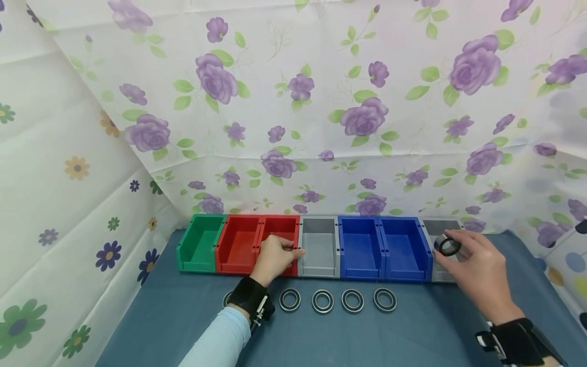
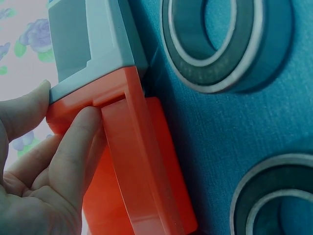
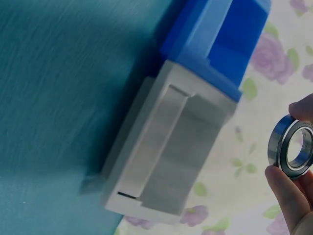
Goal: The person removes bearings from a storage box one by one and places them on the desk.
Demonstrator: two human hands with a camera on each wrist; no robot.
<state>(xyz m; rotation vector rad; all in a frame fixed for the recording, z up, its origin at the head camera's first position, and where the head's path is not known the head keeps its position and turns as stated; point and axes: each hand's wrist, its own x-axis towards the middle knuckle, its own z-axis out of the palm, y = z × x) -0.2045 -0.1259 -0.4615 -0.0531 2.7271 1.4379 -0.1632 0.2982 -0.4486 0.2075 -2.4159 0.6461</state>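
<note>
My left hand [image 1: 276,256] reaches into the row of bins and pinches the side wall of the right-hand red bin [image 2: 115,161]. Its thumb lies on the side of the middle grey bin [image 1: 319,244], with the other fingers inside the red one. A ball bearing [image 3: 279,144] is held upright between the thumb and fingertips of my right hand [image 1: 481,270]. That hand is over the grey bin [image 3: 195,142] at the right end, partly covering it in the head view.
Several bearings [image 1: 323,311] lie flat in a line before the bins, one partly behind the left wrist. A green bin [image 1: 202,244] ends the row at left. Two blue bins [image 1: 359,250] stand right of the middle grey one. Floral cloth [image 1: 321,127] hangs behind the blue-covered table [image 1: 367,341].
</note>
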